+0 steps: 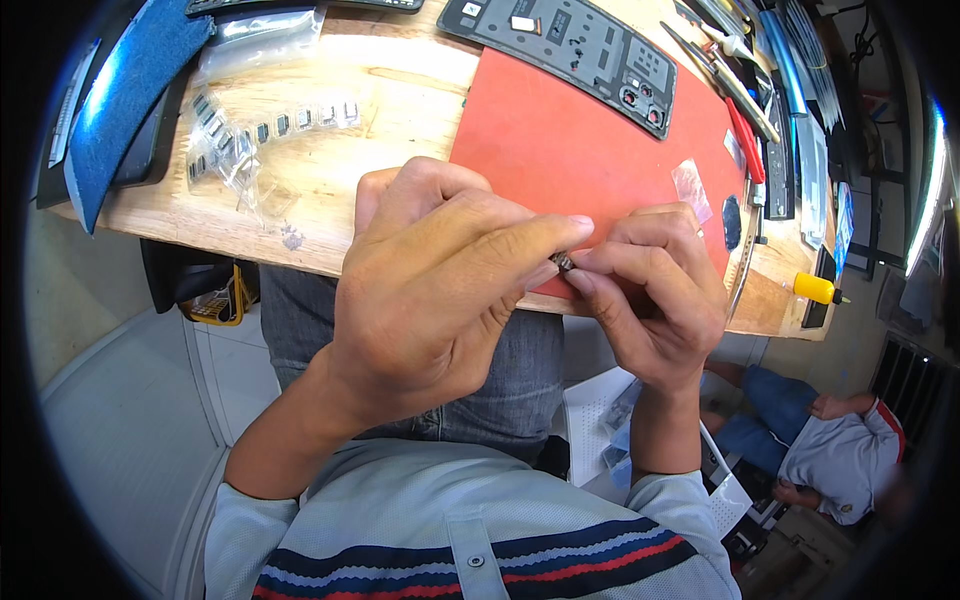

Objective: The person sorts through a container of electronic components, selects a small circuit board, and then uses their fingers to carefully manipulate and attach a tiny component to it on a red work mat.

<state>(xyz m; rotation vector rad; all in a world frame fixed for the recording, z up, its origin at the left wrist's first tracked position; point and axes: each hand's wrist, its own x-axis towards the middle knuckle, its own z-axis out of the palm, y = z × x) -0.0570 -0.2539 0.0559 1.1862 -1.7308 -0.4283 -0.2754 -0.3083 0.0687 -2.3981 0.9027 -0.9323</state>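
Note:
Between the fingertips of both hands is a tiny dark metallic part [562,261], mostly covered by the fingers and too small to name. My left hand [430,290] pinches its left side between thumb and forefinger. My right hand [655,285] grips the other side with thumb and index finger, the remaining fingers curled. Both hands hover over the front edge of a red mat [560,130]. Beyond them on the mat lies a dark grey phone back panel [590,65] with camera openings at its right end.
A clear strip of small components [283,125] lies on the wooden bench [400,75] at the left, near a blue sheet [125,95]. Red-handled pliers [745,140] and other tools crowd the right side, with a yellow bottle [815,288]. Another person [845,455] sits at lower right.

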